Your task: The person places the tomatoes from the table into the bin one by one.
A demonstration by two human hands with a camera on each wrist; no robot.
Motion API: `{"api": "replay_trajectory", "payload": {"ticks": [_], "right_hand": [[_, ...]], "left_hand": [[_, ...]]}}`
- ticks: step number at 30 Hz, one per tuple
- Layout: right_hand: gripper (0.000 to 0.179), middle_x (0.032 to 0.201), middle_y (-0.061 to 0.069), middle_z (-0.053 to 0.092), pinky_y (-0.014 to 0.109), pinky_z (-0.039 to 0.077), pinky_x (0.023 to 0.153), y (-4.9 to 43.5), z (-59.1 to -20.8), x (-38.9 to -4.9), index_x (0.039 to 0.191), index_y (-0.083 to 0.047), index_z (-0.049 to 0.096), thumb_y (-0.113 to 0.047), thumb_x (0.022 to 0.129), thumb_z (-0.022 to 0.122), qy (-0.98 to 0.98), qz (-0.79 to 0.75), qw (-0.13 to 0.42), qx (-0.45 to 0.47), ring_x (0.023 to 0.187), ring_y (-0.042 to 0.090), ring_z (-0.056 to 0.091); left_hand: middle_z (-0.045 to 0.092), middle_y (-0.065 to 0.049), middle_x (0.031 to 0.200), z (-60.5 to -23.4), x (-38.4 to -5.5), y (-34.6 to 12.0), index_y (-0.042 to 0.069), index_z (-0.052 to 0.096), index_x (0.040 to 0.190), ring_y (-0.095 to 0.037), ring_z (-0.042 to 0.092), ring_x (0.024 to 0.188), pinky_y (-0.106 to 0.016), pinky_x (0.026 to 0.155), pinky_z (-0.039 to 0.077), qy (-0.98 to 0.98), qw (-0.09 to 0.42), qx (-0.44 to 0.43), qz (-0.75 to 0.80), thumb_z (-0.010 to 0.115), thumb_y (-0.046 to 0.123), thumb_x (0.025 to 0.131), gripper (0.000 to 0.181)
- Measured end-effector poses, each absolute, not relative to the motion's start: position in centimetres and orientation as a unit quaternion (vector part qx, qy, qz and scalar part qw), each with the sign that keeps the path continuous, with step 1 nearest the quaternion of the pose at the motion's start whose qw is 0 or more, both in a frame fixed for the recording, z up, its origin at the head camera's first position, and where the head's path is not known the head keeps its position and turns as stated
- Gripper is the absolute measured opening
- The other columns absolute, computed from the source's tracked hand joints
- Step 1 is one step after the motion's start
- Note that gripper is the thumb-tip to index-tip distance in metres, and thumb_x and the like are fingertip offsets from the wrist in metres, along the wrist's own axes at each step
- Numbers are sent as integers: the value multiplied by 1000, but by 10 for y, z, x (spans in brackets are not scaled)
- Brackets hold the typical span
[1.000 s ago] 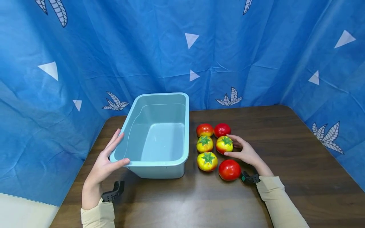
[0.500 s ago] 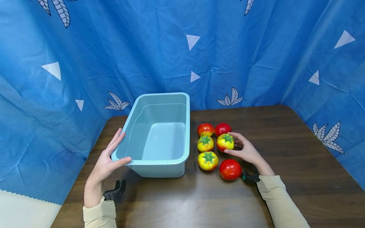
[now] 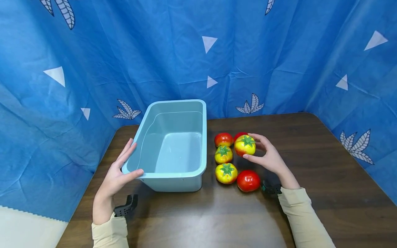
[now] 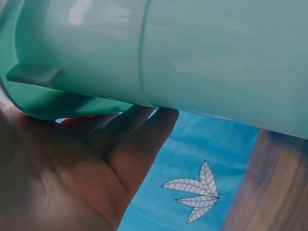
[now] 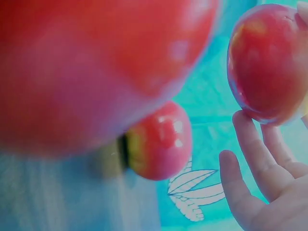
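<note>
In the head view, my right hand (image 3: 268, 156) holds a yellow-and-red tomato (image 3: 244, 145) with a green leafy top, thumb on the near side and fingers on the far side. The right wrist view shows this held tomato (image 5: 264, 62) from its red side, raised clear of the table. Spread around the near-left corner of a light blue plastic basin (image 3: 203, 144), my left hand (image 3: 113, 179) has its thumb at the near rim. Its straight fingers (image 4: 144, 149) touch the outer wall in the left wrist view. Nothing lies inside the basin.
A red tomato (image 3: 237, 135) is partly hidden behind the held one. To its left is a red-orange tomato (image 3: 223, 139), then two yellow tomatoes (image 3: 223, 154) nearer. Another red tomato (image 3: 248, 181) sits near my right wrist. Blue cloth (image 3: 173, 51) surrounds the brown table (image 3: 186, 220).
My right hand has lifted the yellow-and-red tomato up and slightly away from me, so it now covers part of the red one behind. The left hand stays at the basin's corner.
</note>
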State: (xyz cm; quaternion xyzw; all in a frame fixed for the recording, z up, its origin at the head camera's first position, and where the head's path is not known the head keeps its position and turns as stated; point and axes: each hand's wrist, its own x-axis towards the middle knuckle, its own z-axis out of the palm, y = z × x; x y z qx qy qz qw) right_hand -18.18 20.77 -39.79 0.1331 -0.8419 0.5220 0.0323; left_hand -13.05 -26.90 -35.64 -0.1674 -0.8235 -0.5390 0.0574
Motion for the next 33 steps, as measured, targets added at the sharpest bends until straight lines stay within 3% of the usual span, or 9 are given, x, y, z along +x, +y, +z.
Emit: {"api": "replay_trajectory", "payload": {"ticks": [7,15,19,24,27,33], "right_hand": [[71,137,10,40,61,44,84,203,-395,-185,141,-21,39,-22,80,75,-832,533,54,145,119,39,44],[71,136,4,43,45,48,82,185,-374,-177,141,-23,41,-17,79,75,-821,540,89,161,117,30,48],[72,136,1,43,44,45,87,175,-367,-175,141,-24,42,-14,78,76,-811,551,101,169,117,26,48],[71,136,0,43,39,49,83,164,-364,-176,140,-26,43,-12,79,75,-794,571,105,179,116,25,47],[70,136,-1,43,40,51,81,156,-363,-177,140,-28,43,-14,79,75,-787,581,100,183,116,24,47],[72,136,0,44,46,47,88,138,-362,-176,140,-30,41,-16,79,76,-772,599,90,192,115,24,48]], "left_hand": [[12,6,156,-357,-130,-269,12,31,148,-34,18,138,-14,89,39,-825,54,-163,-539,69,-4,78,81],[12,6,156,-357,-130,-269,12,30,148,-33,17,138,-14,89,39,-822,53,-165,-543,68,-4,79,80],[12,7,156,-358,-131,-269,12,30,148,-32,17,139,-13,89,39,-823,52,-164,-542,69,-3,79,80],[12,7,156,-359,-132,-270,12,30,148,-31,16,139,-13,90,38,-821,52,-165,-544,68,-4,79,80],[12,6,156,-360,-132,-270,12,30,148,-31,16,139,-13,91,37,-821,53,-164,-545,68,-4,79,80],[12,6,156,-361,-132,-269,12,30,148,-32,16,139,-13,90,37,-822,55,-164,-543,68,-4,79,80]]}}
